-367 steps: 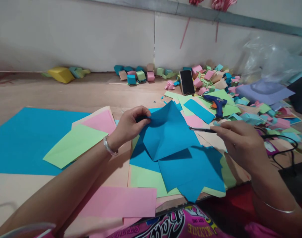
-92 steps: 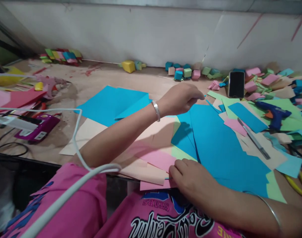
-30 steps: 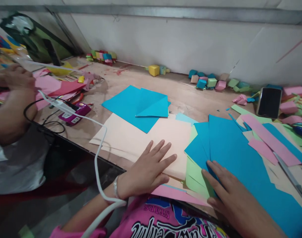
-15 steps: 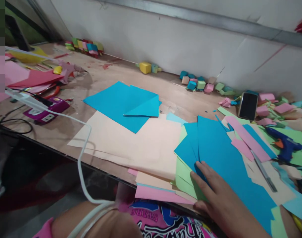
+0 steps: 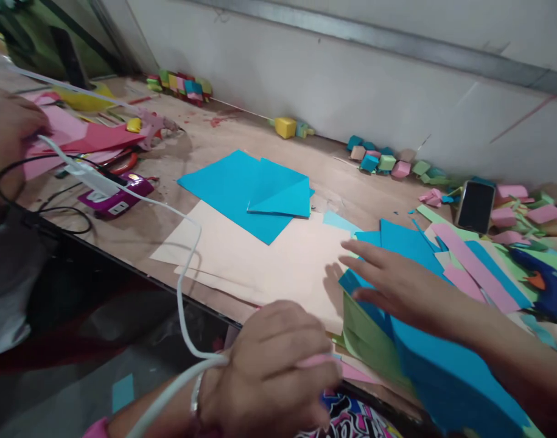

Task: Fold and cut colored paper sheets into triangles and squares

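My right hand (image 5: 388, 277) is stretched out over the blue paper sheets (image 5: 442, 359) at the right front, fingers apart and holding nothing; whether it touches the sheets I cannot tell. Loosely curled and partly blurred, my left hand (image 5: 273, 359) is at the table's front edge, beside a pink sheet (image 5: 358, 370) that shows between its parted fingers. A large cream sheet (image 5: 301, 267) lies in front of both hands. On it rests a folded blue sheet (image 5: 232, 185), with one flap turned over. Green paper (image 5: 367, 331) sticks out from under the blue sheets.
A white cable (image 5: 182, 292) loops across the table's front edge to a purple socket block (image 5: 118, 194). At the right lie a phone (image 5: 476, 207), a blue glue gun (image 5: 540, 277) and paper strips. Small paper boxes (image 5: 285, 128) line the wall. Another person's hand (image 5: 8, 140) is at far left.
My right hand has lifted off the blue sheets and moved forward, fingers outstretched. My left hand has come up from my lap to the table edge. Another person's hand has appeared at left.
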`<state>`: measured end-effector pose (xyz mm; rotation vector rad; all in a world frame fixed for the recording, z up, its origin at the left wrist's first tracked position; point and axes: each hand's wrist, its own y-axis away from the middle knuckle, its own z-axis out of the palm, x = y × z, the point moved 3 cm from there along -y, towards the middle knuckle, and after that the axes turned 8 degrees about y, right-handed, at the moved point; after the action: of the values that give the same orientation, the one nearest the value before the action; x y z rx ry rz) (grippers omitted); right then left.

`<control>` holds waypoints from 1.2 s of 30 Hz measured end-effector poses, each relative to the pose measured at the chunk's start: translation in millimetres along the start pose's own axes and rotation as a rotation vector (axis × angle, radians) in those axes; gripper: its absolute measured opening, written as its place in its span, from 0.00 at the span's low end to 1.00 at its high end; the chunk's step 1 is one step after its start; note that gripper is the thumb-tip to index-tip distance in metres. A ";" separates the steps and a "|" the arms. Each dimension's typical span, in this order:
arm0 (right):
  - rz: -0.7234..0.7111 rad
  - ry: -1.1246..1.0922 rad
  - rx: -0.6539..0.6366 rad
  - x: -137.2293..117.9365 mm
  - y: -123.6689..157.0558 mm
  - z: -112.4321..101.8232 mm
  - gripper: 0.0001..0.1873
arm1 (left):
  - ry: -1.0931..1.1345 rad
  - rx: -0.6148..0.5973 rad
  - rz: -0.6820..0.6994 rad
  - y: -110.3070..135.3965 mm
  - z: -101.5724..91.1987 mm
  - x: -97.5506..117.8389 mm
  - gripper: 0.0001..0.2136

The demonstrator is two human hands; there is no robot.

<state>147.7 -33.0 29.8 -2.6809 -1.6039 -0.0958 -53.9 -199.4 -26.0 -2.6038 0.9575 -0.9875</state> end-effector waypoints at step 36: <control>0.144 0.046 -0.012 49.9 -192.5 39.2 0.15 | -0.092 -0.037 -0.227 -46.4 2.9 -50.0 0.20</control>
<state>3.4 103.7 -9.8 -2.7711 -1.3975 -0.1640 -57.0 -132.0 -36.4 -2.8082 0.6758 -0.8965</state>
